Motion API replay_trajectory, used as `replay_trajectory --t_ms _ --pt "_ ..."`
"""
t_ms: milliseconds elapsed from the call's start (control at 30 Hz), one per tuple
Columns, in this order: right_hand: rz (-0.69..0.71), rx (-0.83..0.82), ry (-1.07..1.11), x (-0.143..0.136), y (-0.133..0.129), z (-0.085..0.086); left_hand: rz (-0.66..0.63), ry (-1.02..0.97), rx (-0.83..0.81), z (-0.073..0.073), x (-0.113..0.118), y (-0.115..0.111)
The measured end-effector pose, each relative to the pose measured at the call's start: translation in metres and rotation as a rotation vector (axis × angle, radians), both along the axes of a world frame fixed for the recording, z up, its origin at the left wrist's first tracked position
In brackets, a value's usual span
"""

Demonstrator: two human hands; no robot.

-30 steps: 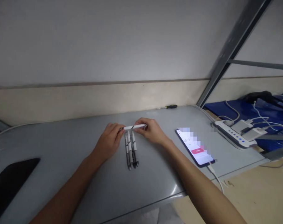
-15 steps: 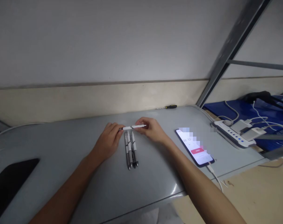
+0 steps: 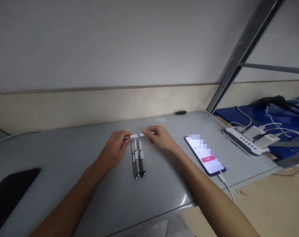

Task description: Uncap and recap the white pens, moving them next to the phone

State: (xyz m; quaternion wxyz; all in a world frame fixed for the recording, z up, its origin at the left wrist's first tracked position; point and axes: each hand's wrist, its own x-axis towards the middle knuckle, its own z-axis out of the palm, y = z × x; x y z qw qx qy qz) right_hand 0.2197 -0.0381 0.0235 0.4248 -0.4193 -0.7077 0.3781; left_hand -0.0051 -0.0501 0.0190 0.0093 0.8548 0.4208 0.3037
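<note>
A white pen (image 3: pixel 134 136) with a dark band lies level between my two hands, above the grey table (image 3: pixel 110 204). My left hand (image 3: pixel 116 144) pinches its dark left end. On the right part of the same pen, the thumb and fingers of my right hand (image 3: pixel 158 135) are closed. Just below it, several white and grey pens (image 3: pixel 138 159) rest side by side on the table, their grey ends toward me.
To the right are a lit phone (image 3: pixel 206 156) with a cable and a white power strip (image 3: pixel 246 141) with plugs. A screwdriver (image 3: pixel 180 113) lies by the wall. At the left edge is a black object (image 3: pixel 14 189).
The fingers of my right hand have moved left along the pen and closed on it nearer its middle. My left hand has stayed almost in place.
</note>
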Motion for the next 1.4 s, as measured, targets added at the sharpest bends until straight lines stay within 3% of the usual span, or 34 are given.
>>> replay_trajectory --t_ms 167,367,567,733,1000,1233,1400 --pt "0.026 0.043 0.075 -0.0002 0.0032 -0.0033 0.029 -0.015 -0.004 0.0000 -0.0013 0.0010" --pt "-0.010 -0.024 -0.031 0.0006 0.0004 -0.0002 0.026 -0.012 -0.010 0.0015 -0.0015 -0.0004" --pt "0.024 0.050 0.094 0.0005 0.0021 0.0002 0.038 -0.035 -0.021 0.0004 -0.0020 0.0010" --pt "0.005 -0.022 -0.026 0.0008 -0.0006 0.0023 0.021 -0.029 -0.020 0.0002 -0.0015 0.0013" --pt "-0.010 0.139 0.027 -0.0004 0.0011 -0.0016 0.046 -0.033 -0.066 -0.0001 -0.0026 0.0026" --pt "0.015 0.098 -0.144 -0.0010 -0.0043 0.0025 0.024 0.009 -0.023 0.0014 -0.0023 0.0033" --pt "0.037 0.098 -0.027 -0.0018 -0.0040 0.0013 0.070 0.030 -0.022 0.0027 -0.0037 0.0034"
